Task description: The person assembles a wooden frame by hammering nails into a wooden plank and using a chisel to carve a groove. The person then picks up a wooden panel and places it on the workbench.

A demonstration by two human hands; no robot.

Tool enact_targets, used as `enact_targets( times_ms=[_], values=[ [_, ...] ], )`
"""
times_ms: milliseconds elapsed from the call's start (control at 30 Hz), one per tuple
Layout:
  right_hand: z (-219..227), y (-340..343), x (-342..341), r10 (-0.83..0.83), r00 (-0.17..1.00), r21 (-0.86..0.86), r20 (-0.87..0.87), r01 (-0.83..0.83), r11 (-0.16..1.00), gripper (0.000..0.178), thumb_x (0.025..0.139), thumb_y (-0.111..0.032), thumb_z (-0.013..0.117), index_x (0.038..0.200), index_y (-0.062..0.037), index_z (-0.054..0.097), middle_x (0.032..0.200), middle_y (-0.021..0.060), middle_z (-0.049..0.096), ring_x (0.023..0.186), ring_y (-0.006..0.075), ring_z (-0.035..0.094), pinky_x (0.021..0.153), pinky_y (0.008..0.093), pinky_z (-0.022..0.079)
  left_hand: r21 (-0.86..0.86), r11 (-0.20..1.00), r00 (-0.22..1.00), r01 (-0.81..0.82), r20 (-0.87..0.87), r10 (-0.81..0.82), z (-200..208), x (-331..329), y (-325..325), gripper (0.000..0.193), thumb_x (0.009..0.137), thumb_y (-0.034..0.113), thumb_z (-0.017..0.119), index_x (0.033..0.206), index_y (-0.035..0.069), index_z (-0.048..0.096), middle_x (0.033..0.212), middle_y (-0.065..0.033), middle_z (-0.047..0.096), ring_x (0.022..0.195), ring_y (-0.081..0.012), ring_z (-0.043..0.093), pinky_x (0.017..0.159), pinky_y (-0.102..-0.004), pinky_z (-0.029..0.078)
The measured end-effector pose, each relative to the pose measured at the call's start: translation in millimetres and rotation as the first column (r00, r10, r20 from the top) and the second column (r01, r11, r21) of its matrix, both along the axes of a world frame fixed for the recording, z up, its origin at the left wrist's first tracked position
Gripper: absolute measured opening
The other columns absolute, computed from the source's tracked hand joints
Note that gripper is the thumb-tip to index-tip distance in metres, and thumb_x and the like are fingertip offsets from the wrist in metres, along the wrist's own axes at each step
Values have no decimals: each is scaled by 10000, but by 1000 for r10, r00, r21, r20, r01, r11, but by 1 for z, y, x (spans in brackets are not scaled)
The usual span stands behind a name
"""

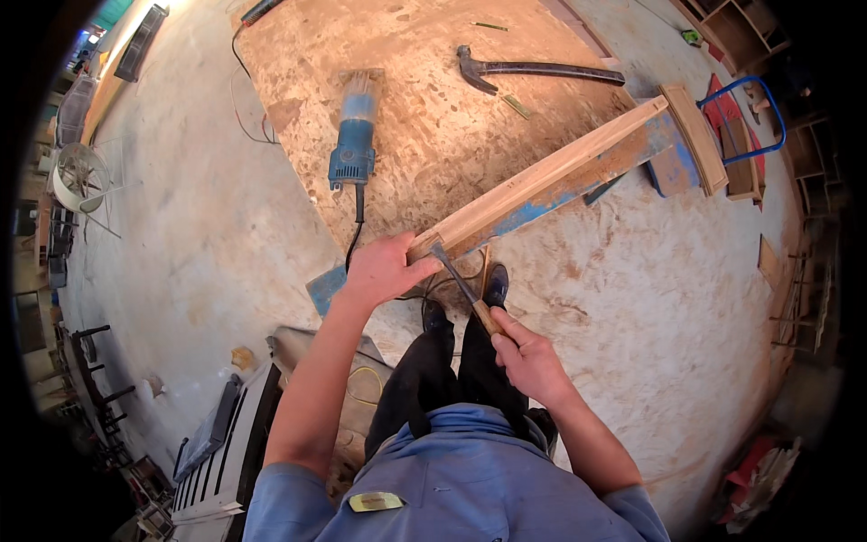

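Observation:
A long wooden bar (551, 172) lies slantwise along the near edge of the workbench. My left hand (385, 269) is closed around its near left end, with the thumb stretched toward the chisel's tip. In my right hand (531, 357) is a chisel (459, 280), gripped by its wooden handle. The metal blade points up and left, and its tip touches the end of the bar beside my left thumb. What the tip does to the wood is too small to make out.
On the workbench (415, 126) lie a claw hammer (542, 70) and a blue corded power tool (355, 135), its cord running down past my left hand. A blue-painted board edge (533, 212) shows under the bar. Wooden boards (694, 140) and a blue tubular frame (768, 99) stand at right.

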State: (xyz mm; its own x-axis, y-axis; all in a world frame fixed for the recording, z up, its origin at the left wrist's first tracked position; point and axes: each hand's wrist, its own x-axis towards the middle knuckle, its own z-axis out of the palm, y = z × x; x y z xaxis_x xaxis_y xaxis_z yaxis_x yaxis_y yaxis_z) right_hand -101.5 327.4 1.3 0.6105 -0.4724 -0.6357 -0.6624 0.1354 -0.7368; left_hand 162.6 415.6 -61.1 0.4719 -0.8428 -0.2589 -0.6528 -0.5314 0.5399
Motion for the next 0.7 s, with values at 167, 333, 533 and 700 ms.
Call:
enact_targets(
  times_ms=[167,333,533,700],
  values=[
    [13,-2,4,54,997,-37,-47,-56,998,465,1001,-192,564,1453,-102,507,744,9,597,615,78,532,601,249,481,-30,999,999,-17,-29,16,0,2,1,678,764,648,692,1108,65,680,935,-197,706,909,-363,687,757,-460,542],
    [19,-5,8,114,988,-100,-103,-124,987,443,993,-237,574,1420,-125,532,825,135,676,724,226,639,728,335,523,118,992,999,-42,-19,44,10,0,-6,652,732,597,730,1028,19,679,927,-217,698,901,-380,676,776,-460,532],
    [-5,11,3,90,996,-180,-7,-90,979,448,995,-203,581,1425,-96,523,914,101,647,767,205,609,730,316,521,-4,1000,996,-10,87,10,-2,-4,0,624,770,601,694,856,-15,650,825,-235,668,818,-407,664,727,-485,525],
    [-22,30,6,-7,1000,-150,10,8,989,429,982,-237,602,1388,-110,549,1143,213,681,925,391,683,806,396,539,-36,999,994,7,112,-3,-3,-4,-3,597,809,584,664,833,-12,636,802,-228,657,795,-408,659,711,-491,518]
  ],
)
